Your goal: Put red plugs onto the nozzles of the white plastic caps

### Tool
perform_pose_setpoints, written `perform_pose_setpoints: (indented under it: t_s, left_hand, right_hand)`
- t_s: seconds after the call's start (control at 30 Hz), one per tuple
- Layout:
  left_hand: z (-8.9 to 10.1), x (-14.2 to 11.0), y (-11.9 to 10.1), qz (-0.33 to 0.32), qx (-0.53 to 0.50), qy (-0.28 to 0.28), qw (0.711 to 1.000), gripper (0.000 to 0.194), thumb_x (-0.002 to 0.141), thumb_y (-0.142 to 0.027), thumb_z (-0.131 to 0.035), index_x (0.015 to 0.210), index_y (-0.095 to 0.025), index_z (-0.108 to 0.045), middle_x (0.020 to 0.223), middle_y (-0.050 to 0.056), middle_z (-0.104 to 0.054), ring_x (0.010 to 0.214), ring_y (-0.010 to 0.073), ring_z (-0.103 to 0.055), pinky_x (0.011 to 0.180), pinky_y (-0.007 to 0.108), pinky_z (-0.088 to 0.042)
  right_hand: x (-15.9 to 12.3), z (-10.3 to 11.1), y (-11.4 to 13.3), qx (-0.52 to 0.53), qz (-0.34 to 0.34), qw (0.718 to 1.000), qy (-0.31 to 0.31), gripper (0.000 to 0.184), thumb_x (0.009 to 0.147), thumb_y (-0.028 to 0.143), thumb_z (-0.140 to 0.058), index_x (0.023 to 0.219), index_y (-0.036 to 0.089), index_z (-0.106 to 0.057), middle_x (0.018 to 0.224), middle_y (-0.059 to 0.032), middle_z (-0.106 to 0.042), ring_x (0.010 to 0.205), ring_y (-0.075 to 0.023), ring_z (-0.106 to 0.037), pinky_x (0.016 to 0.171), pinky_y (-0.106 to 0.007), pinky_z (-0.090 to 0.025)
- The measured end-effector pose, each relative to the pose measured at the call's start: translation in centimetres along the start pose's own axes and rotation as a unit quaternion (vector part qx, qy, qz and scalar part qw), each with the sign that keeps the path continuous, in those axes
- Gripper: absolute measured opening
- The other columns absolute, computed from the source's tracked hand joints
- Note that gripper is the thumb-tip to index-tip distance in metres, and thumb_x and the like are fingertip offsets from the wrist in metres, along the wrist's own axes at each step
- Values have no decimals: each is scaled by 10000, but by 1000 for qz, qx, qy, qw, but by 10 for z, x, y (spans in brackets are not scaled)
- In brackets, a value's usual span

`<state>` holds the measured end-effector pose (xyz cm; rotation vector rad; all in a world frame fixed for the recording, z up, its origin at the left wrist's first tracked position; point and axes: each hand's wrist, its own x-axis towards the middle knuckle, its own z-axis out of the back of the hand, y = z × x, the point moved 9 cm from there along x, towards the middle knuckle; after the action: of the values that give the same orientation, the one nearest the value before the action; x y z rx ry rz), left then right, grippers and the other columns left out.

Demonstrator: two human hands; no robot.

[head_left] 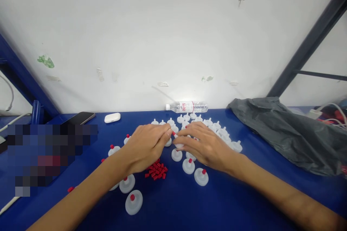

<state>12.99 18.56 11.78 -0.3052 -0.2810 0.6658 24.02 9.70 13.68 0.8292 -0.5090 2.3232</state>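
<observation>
In front of me my right hand (204, 145) grips a white plastic disc with a short nozzle (179, 146), tilted toward the left. A small red cap (174, 133) is at the nozzle's tip, and the pinched thumb and forefinger of my left hand (148, 143) are on it. How firmly the cap sits cannot be seen. Below my left hand lies a pile of loose red caps (157, 170). Capped white discs stand on both sides, such as one capped disc (133, 203) at the front. Behind my hands are several uncapped discs (222, 132).
The blue tabletop (173, 209) meets a white wall. A clear bottle (189, 107) lies against it. A white earbud case (112, 117) and a dark phone (80, 117) are at the left. Grey plastic sheeting (282, 130) covers the right side. Metal posts frame both sides.
</observation>
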Motion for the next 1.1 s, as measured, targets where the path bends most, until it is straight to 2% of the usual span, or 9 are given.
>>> perform_pose_setpoints:
  t_s: [0.1,0.17,0.3,0.47,0.63,0.8,0.9,1.0,1.1]
  left_hand:
    - [1,0,19,44,85,24,995,255,1093,-386,-485,965,-222,-633,777,-28,-591,686,183,-517,741,376,-410]
    - [-2,-1,26,56,119,62,989,175,1045,-338,-613,972,-198,-688,781,-27,-602,694,173,-544,758,370,-470]
    - [-5,-5,30,65,140,115,981,167,1024,-347,-690,1034,-187,-736,921,6,-702,815,181,-655,837,398,-568]
    - [-8,-6,27,74,130,154,977,139,1007,-312,-733,1076,-195,-763,970,16,-765,952,213,-728,938,453,-601]
    - [-14,-9,24,74,108,183,974,93,1001,-247,-744,1070,-192,-772,991,16,-785,968,209,-748,949,449,-612]
    - [-17,-10,21,63,90,188,976,88,1025,-257,-718,1026,-183,-766,947,9,-778,892,186,-744,899,409,-615]
    - [-18,-9,21,58,93,178,978,94,1019,-258,-723,980,-179,-752,915,2,-762,868,182,-729,878,397,-607]
    - [-18,-8,23,61,101,158,980,144,1005,-278,-736,904,-176,-726,863,-8,-735,827,177,-705,843,381,-594]
    - [-11,-7,27,66,88,118,987,195,1008,-325,-720,881,-178,-710,845,-5,-715,798,175,-677,800,366,-569]
  right_hand:
    - [-5,-7,-14,-1,-63,998,25,306,1153,382,-534,1323,189,-700,1235,-112,-778,1126,-258,-730,1042,-509,-565]
    - [-9,-16,-21,8,-102,992,70,385,1165,422,-485,1419,203,-674,1351,-123,-755,1249,-289,-707,1137,-581,-512]
    - [-17,-36,-25,36,-139,974,177,452,1186,404,-379,1505,218,-639,1515,-116,-681,1428,-319,-615,1266,-675,-363]
    - [-21,-44,-29,57,-159,961,220,476,1188,399,-339,1445,218,-697,1501,-90,-697,1442,-308,-607,1318,-682,-270]
    - [-20,-43,-30,53,-159,964,207,438,1181,377,-370,1389,240,-731,1463,-80,-721,1402,-284,-638,1311,-649,-311]
    - [-21,-42,-24,42,-133,970,197,416,1178,390,-400,1446,263,-693,1499,-87,-693,1446,-307,-600,1265,-709,-367]
    - [-17,-41,-22,44,-131,966,217,438,1182,426,-385,1503,299,-655,1591,-85,-621,1517,-327,-527,1269,-738,-343]
    - [-7,-42,-20,53,-117,961,243,432,1183,415,-388,1490,306,-672,1584,-79,-629,1524,-337,-522,1277,-748,-320]
    - [7,-43,-19,59,-91,965,238,409,1184,408,-409,1416,295,-726,1506,-61,-696,1476,-337,-582,1249,-686,-419]
